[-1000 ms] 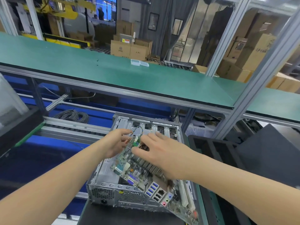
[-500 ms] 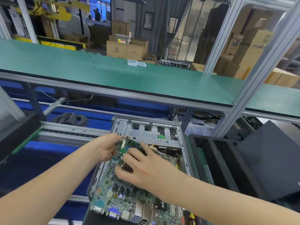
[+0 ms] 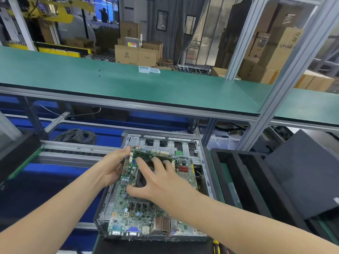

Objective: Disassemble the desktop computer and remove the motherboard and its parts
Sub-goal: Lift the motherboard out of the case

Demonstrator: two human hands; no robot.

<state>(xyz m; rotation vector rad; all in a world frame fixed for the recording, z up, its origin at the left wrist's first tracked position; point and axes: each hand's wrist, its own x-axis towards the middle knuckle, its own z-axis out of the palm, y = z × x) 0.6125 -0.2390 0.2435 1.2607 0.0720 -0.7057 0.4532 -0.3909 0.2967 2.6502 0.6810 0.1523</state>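
My left hand (image 3: 113, 167) is clamped on the far left edge of the motherboard (image 3: 135, 213), while my right hand (image 3: 161, 182) lies spread across the board's middle, fingers apart and resting on its components. The board lies over the open computer case (image 3: 165, 143), ports toward me, with a black tray (image 3: 236, 176) just beside the case.

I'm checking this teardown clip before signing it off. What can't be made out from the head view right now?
All in the head view:
- The part under the right hand is covered by its palm; whether the hand grips it is unclear.
- Fingers of the left hand: behind the motherboard edge.
- Floor of the case: hidden by the motherboard.
- Yellow-handled tool: cut off by the bottom edge.
- Board markings: too small.
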